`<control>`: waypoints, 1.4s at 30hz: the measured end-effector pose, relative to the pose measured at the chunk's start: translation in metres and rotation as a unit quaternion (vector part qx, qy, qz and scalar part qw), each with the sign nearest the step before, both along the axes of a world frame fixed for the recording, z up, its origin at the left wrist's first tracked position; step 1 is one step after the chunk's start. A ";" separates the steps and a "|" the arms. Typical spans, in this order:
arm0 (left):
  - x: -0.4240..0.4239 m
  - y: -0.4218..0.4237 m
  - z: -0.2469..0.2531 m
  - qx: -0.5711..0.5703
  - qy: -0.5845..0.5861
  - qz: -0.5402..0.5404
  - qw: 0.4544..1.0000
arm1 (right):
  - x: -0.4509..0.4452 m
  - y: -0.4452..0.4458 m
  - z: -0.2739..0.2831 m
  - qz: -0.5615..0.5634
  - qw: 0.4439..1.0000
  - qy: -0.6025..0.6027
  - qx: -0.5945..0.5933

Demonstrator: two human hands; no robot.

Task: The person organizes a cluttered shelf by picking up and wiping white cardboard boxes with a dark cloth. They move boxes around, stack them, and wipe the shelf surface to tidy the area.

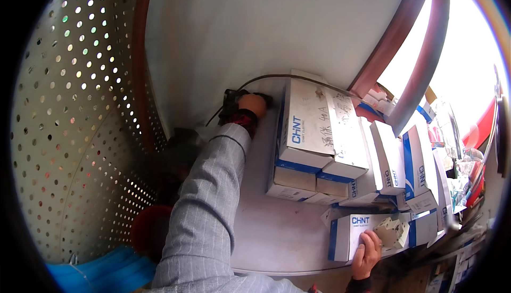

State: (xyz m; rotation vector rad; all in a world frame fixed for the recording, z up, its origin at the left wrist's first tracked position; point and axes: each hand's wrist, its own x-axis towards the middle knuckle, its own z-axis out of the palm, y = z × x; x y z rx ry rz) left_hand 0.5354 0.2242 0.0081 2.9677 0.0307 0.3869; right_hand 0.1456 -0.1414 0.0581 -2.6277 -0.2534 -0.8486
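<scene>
My left hand [253,105], at the end of a grey pinstriped sleeve, reaches to the back of the shelf. It is at a black object [230,100] beside a dark cable [275,76]; its fingers are hidden. My right hand [366,253] is low on the right, with its bent fingers and thumb touching a white and blue CHNT carton [344,235] at the shelf's front edge. Whether they grip it, I cannot tell. Right beside those fingers, a cream plastic electrical component [393,233] lies against the carton.
Stacked CHNT cartons [307,121], some with handwriting, fill the right of the pale shelf [275,233]. A perforated metal panel [80,133] stands at left, above a red round container [149,225] and blue tubing [103,271]. Reddish posts [393,37] rise behind the cartons.
</scene>
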 end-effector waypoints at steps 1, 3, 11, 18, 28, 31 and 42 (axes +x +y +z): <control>0.005 0.001 -0.001 -0.003 -0.001 -0.015 1.000 | 0.001 0.001 0.001 -0.002 1.000 -0.002 -0.002; 0.014 0.012 -0.004 -0.006 -0.001 -0.039 0.999 | 0.005 0.005 0.004 -0.001 1.000 -0.002 -0.004; -0.021 0.021 -0.003 0.061 -0.039 -0.266 0.961 | 0.010 0.012 0.000 -0.026 0.999 -0.003 -0.023; -0.080 0.030 -0.001 -0.003 -0.017 -0.386 0.922 | 0.009 0.010 0.000 -0.023 0.999 -0.003 -0.033; -0.207 0.039 0.002 -0.036 0.026 -0.463 0.885 | 0.010 0.006 -0.003 -0.003 0.999 -0.015 -0.047; -0.249 0.038 0.002 -0.075 0.016 -0.486 0.871 | 0.008 0.003 -0.005 0.000 0.998 -0.024 -0.058; -0.350 0.017 0.040 -0.046 0.154 -0.480 0.862 | 0.006 -0.010 -0.010 0.042 0.996 -0.064 -0.054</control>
